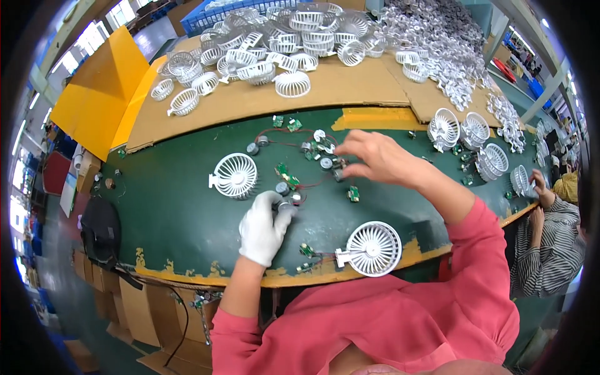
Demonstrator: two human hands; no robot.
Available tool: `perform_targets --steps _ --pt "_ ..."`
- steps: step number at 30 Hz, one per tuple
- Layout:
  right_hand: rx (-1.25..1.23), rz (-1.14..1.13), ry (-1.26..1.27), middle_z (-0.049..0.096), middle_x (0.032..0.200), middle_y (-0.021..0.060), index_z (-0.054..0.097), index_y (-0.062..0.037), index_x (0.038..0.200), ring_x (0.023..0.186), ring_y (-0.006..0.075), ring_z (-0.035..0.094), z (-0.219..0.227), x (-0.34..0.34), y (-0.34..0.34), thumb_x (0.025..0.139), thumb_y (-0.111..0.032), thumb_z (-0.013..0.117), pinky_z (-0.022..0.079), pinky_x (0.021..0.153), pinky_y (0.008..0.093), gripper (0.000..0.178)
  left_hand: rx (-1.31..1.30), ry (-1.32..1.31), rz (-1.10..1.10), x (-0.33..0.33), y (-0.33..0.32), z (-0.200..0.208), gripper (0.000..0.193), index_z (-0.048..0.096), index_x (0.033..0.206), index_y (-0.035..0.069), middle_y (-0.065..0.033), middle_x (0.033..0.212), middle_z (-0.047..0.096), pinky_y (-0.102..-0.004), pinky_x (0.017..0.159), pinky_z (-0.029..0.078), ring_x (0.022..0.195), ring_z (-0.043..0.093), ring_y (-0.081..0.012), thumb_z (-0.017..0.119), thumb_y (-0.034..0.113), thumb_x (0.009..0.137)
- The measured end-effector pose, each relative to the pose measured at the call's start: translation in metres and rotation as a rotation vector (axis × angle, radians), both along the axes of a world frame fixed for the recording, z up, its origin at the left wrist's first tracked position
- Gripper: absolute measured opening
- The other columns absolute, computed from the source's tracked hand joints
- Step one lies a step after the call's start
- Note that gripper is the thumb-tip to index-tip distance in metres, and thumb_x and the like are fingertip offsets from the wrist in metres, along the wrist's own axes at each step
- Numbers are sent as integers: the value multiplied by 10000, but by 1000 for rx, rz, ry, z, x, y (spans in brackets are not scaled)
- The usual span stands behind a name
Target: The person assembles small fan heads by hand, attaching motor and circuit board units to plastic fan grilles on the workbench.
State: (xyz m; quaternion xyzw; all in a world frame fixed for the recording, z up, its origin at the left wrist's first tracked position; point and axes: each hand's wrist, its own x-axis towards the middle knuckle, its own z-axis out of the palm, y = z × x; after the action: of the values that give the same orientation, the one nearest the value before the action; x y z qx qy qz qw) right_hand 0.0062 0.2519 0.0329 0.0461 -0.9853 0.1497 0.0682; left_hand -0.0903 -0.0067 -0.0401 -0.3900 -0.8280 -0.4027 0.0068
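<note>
My left hand (259,230), in a white glove, pinches a small grey motor (285,207) just above the green tabletop. Bare and with its fingers apart, my right hand (378,157) hovers beside a cluster of small motors (326,163) with red wires. Between my hands lies a green circuit board (286,175), and another small board (354,194) rests below my right hand. A white round fan cage (235,176) sits beyond my left hand. Close to my body, a second fan cage (374,249) has wires leading to small green boards (306,250).
Cardboard (250,106) at the back carries heaped white fan cages (292,84) and a large pile of small white parts (431,37). More cages (444,130) stand at the right, near a co-worker in a striped top (553,250). A black bag (100,230) is at the left edge.
</note>
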Motion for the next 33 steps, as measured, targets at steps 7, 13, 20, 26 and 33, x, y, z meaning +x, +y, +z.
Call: perform_targets --steps 7,13,20,26,33 --pt "162 -145 166 558 1098 151 537 -78 1200 1025 351 549 -32 -153 32 756 -243 726 451 861 440 510 795 -256 -24 0 -13 10 395 441 1035 -19 -92 786 566 -256 582 471 616 541 -126 668 251 858" --pt "126 -555 121 514 1200 204 457 -77 1292 1154 369 469 -50 -243 41 757 -465 705 415 951 453 706 888 -68 -97 2 -11 10 247 553 822 43 -75 798 573 -284 586 455 606 533 -181 775 98 728" --pt "28 -519 69 509 1224 228 429 -44 1311 1133 375 500 -73 -224 69 648 -521 752 438 951 423 878 332 50 -61 -4 -7 12 252 624 933 67 -88 815 629 -358 644 490 706 590 -286 716 75 699" --pt "-1481 -318 150 640 1094 97 538 -96 1213 1010 213 626 -15 -119 85 868 -449 598 513 890 478 497 742 -319 150 0 -9 29 283 547 1097 29 -57 939 554 -237 676 477 723 545 -120 620 47 823" --pt "-1692 -231 -38 607 1173 131 519 23 1240 1041 223 609 -13 37 37 923 -352 552 506 893 381 492 793 360 99 1 -4 68 310 467 1125 20 -134 1012 527 -304 660 449 788 520 -200 516 265 942"
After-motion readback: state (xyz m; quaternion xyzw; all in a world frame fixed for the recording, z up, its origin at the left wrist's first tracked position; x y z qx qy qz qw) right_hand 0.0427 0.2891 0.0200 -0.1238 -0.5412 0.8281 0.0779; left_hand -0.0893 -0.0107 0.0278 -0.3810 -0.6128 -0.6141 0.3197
